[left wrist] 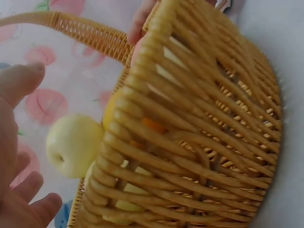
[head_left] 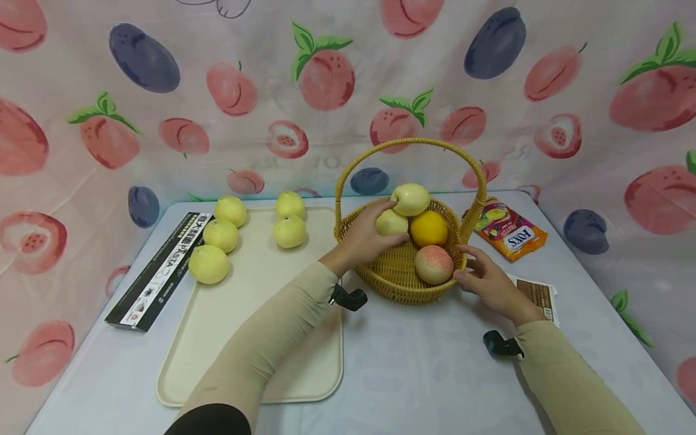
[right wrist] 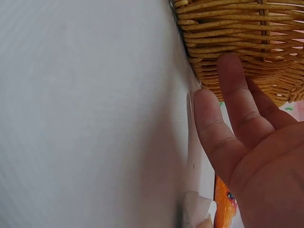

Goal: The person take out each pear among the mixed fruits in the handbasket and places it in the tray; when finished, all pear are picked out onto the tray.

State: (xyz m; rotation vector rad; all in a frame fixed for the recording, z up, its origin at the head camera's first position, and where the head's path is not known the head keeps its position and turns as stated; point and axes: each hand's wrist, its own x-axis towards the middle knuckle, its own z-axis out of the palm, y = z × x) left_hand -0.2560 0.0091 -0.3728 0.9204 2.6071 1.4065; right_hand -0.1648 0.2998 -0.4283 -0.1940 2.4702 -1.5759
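A wicker basket (head_left: 402,293) with a tall arched handle holds two pale yellow-green apples (head_left: 411,199), an orange (head_left: 429,228) and a pink-tinged peach (head_left: 434,264). My left hand (head_left: 370,238) reaches over the basket's left rim beside the apples. In the left wrist view, the fingers and thumb of that hand (left wrist: 21,156) are spread, with a gap to the upper apple (left wrist: 75,145). At the right rim, near the handle's base, my right hand (head_left: 492,284) holds the basket between thumb and index finger. Its other fingers (right wrist: 235,102) extend along the basket's outer side.
Left of the basket lies a cream tray (head_left: 304,362) with several yellow-green apples (head_left: 209,264) on it. A black pasta box (head_left: 157,272) overlaps its left side. To the right are an orange-red snack packet (head_left: 511,229) and a brown-and-white packet (head_left: 538,296). A fruit-print curtain (head_left: 326,133) hangs behind.
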